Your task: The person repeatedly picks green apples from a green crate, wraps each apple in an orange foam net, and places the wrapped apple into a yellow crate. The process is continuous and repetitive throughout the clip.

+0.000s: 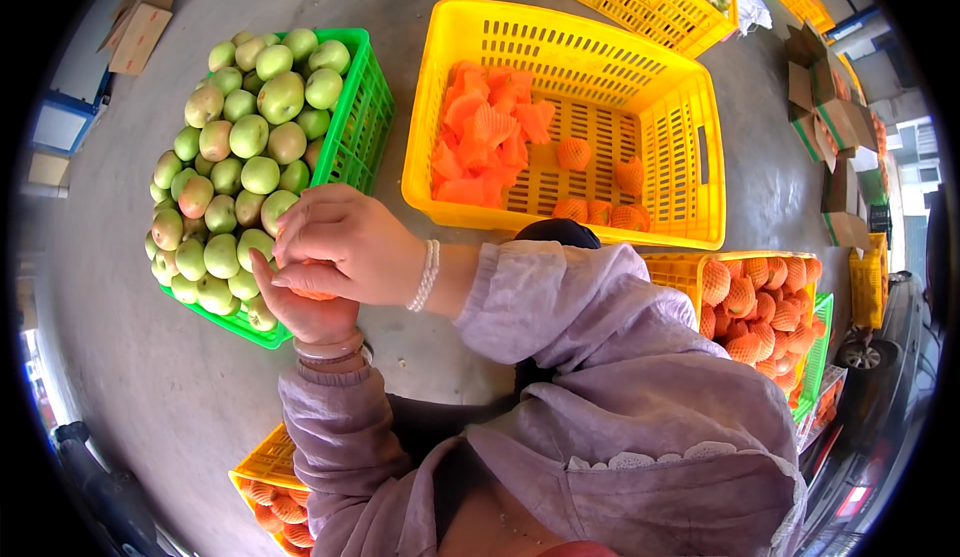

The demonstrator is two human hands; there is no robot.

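Note:
My left hand [311, 309] is palm up at the near right edge of a green plastic crate [356, 114] heaped with green and reddish apples [249, 135]. Over it, my right hand [352, 242] curls its fingers. An orange foam net sleeve [311, 291] shows between the two hands; whether a fruit is inside it cannot be seen. To the right stands a yellow plastic crate [465, 216]. A pile of loose orange foam sleeves [484, 133] lies at its left, and several sleeved fruits [574, 153] lie on its floor.
A yellow crate of sleeved fruits [761, 317] stands at my right, another [262, 456] at the lower left. Beyond the middle crate is a yellow crate [637, 2] with more green fruit. Open cardboard boxes [832, 107] line the right; a parked car [870, 407] is at the lower right.

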